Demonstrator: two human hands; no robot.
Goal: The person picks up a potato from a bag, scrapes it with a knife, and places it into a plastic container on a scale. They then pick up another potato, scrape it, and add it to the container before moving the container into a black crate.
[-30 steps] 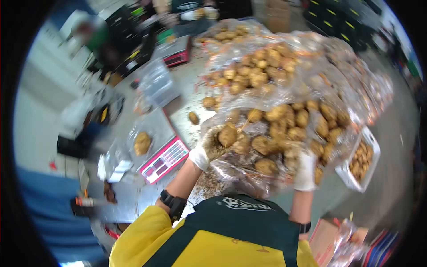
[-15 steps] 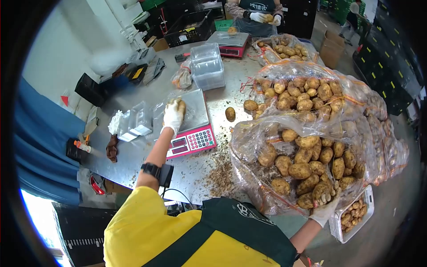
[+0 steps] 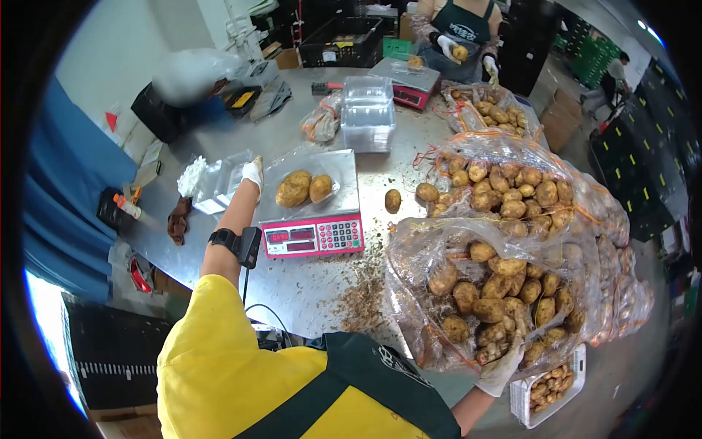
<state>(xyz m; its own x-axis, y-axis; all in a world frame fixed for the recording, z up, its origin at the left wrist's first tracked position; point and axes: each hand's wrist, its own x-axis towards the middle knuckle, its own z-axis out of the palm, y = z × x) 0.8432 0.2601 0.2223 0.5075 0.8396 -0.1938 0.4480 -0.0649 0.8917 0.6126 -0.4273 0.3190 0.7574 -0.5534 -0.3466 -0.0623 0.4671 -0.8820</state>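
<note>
My left hand (image 3: 253,173), in a soiled white glove, is between the clear plastic boxes (image 3: 215,192) and the scale (image 3: 313,235); its fingers are mostly hidden. On the scale, two potatoes (image 3: 293,189) sit in a clear plastic tray. A single potato (image 3: 393,200) lies on the table right of the scale. My right hand (image 3: 502,365), gloved too, reaches into the open plastic bag (image 3: 409,271) of potatoes at the lower right, its dirty fingers curled round a potato.
Stacked clear boxes (image 3: 368,117) stand at the table's back, near a second scale (image 3: 409,96). Another person (image 3: 462,33) there holds a potato. More potato bags (image 3: 599,201) fill the right side. A white basket (image 3: 521,401) of potatoes is below. Loose dirt (image 3: 358,300) covers the table front.
My left hand has let go above the scale and moved left, uncovering the two potatoes. My right hand has shifted left within the bag. The whole view has shifted slightly.
</note>
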